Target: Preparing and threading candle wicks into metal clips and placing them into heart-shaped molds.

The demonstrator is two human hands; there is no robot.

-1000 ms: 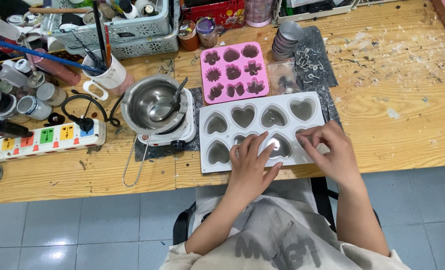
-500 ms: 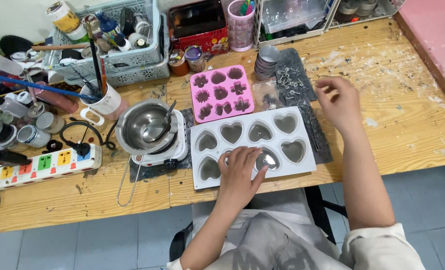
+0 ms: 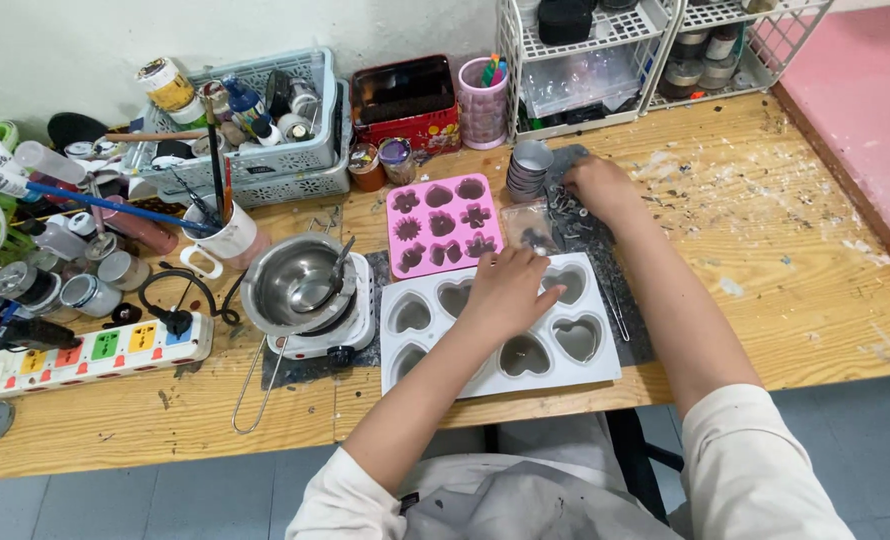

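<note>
White heart mould (image 3: 420,360) sits centre frame, cavities look mostly empty. Left hand (image 3: 506,292) lies flat on it, fingers spread, gripping nothing. Right hand (image 3: 597,187) up at the small parts (image 3: 565,208) by the metal cups (image 3: 529,170); grip unclear. Early stage, I'd say.

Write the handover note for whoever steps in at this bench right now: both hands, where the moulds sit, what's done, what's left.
Left hand: flat on the white heart mould, fingers over its upper middle cavities, holding nothing visible.
Right hand: reaching up to the small metal pieces on the dark mat beside the stack of metal cups; grip cannot be told.
Pink flower mould lies just behind the white one, metal pot on its small heater to the left.
Done: one lower heart cavity seems to hold a small piece.
Left: the other visible cavities look empty.
</note>
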